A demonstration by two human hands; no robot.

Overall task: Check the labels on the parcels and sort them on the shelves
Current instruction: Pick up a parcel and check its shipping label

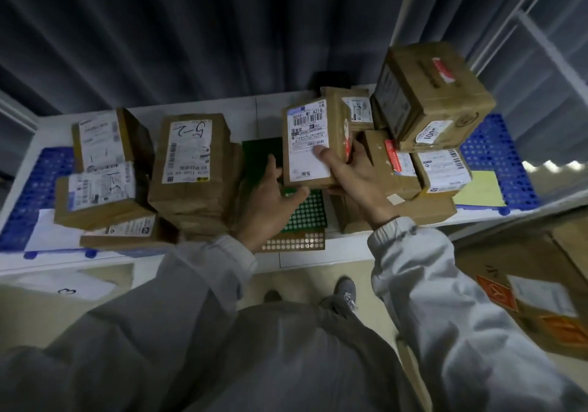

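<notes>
Held parcel (313,144): a brown box, tilted with its white shipping label (308,135) facing the camera, held above the middle of the shelf (286,262); its printed top line reads "501E M1 A21B".
Right hand (353,185): grips the parcel's right side; the thumb lies across the lower part of the label, the other fingers are curled behind the box and mostly hidden.
Left hand (270,201): fingers (273,165) relaxed and slightly spread, touching the parcel's lower left edge and bottom.
Left stacks: a tall pile topped by a box marked "5-2" (191,154), beside a lower pile marked "1-1" (98,189).
Right stack: several boxes, the top large box (432,96) tilted.
Under the hands: green perforated boards (305,211) on the shelf.
Shelf ends: blue perforated mats (496,157).
Lower right: a large carton (541,287) with orange stickers.
</notes>
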